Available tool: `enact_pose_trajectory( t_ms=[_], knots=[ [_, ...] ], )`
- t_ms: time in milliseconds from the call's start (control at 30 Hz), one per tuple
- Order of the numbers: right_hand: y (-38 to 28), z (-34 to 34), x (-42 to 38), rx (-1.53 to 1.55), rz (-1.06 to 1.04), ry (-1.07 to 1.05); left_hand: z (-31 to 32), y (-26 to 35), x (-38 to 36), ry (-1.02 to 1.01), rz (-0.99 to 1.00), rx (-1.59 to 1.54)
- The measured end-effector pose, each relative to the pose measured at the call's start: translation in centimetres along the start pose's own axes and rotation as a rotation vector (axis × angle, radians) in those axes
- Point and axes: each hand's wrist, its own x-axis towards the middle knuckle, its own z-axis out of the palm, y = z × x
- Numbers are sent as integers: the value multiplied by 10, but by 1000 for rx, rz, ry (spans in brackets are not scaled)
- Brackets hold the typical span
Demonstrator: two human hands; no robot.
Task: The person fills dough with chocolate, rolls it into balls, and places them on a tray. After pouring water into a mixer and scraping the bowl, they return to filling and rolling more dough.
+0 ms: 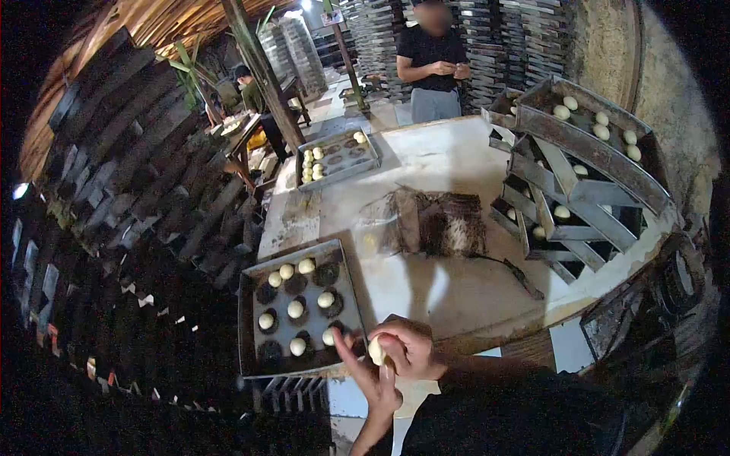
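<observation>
My right hand (413, 350) is closed with its fingers around a small pale dough ball (376, 351). Beside it, my left hand (370, 384) has a finger stretched out and apart. Its thumb is up against the underside of the ball. Both hands are at the near right corner of a metal tray (351, 300). Several round dough balls lie in this tray, among them one dough ball (295, 309) near the middle. Dark round patches mark the tray's bottom, some bare and some under balls.
A second tray (346, 169) with dough balls stands farther back on the table (449, 156). Trays (589, 144) with balls are stacked crosswise at right. A dark, crusted slab (450, 224) lies mid-table. A person (432, 61) stands opposite; another works behind a wooden post (262, 76).
</observation>
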Motion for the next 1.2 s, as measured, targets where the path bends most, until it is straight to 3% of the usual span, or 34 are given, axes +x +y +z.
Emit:
enact_pose_trajectory(
  t_ms=[67, 100, 167, 233, 300, 367, 400, 467, 500, 533, 600, 633, 667, 700, 733, 800, 900, 933, 1033, 1067, 1133, 1200],
  knots=[
    [10, 12, -26, -103, 2, -63, -5, 7, -6, -42, -71, -71],
    [33, 30, -41, -59, 30, 82, -12, 6, -10, -81, -168, -39],
    [26, 27, -27, -115, 192, -19, -26, 5, -17, -176, -369, 41],
    [55, 22, -30, -189, 140, -146, -24, 5, -18, -50, -267, 89],
    [40, 4, -8, -438, -171, -197, -31, 13, -8, 1, -791, -235],
    [40, -10, -6, -149, 84, -97, -11, -24, -16, 112, -821, -593],
    [44, -18, -9, -193, 41, -101, -7, -41, -26, -67, -850, -494],
    [58, -42, -20, -128, 200, -220, -3, -69, -36, -303, -1018, -628],
    [75, -60, -27, -42, 269, -267, 7, -80, -34, -284, -1033, -812],
    [96, -77, -32, -84, 100, -235, 25, -60, -21, -227, -1062, -841],
    [152, -135, -37, -570, 87, -369, 29, -68, -13, -277, -1059, -767],
    [181, -170, -31, -614, 375, -296, 25, -72, -9, -313, -1057, -725],
    [195, -203, -29, -951, 445, -353, 9, -102, -10, -400, -1086, -669],
    [206, -233, -27, -1295, 502, -412, 10, -105, -1, -344, -1084, -516],
    [225, -252, -34, -1373, 505, -468, 11, -108, 9, -291, -1090, -360],
    [274, -272, -52, -1529, 514, -584, 15, -112, 28, -198, -1082, -383],
    [282, -274, -40, -1355, 636, -737, 22, -127, 44, -157, -1048, -443],
    [279, -266, -27, -1272, 771, -718, 41, -121, 51, -93, -970, -422],
    [272, -251, 17, -1223, 690, -754, 57, -130, 57, -81, -1054, -468],
    [296, -254, 4, -1238, 545, -721, 75, -114, 68, -118, -889, -540],
    [310, -252, 10, -1380, 237, -657, 76, -118, 68, -109, -872, -511],
    [325, -245, 24, -1518, 146, -691, 73, -125, 68, -97, -865, -499]
  ],
)
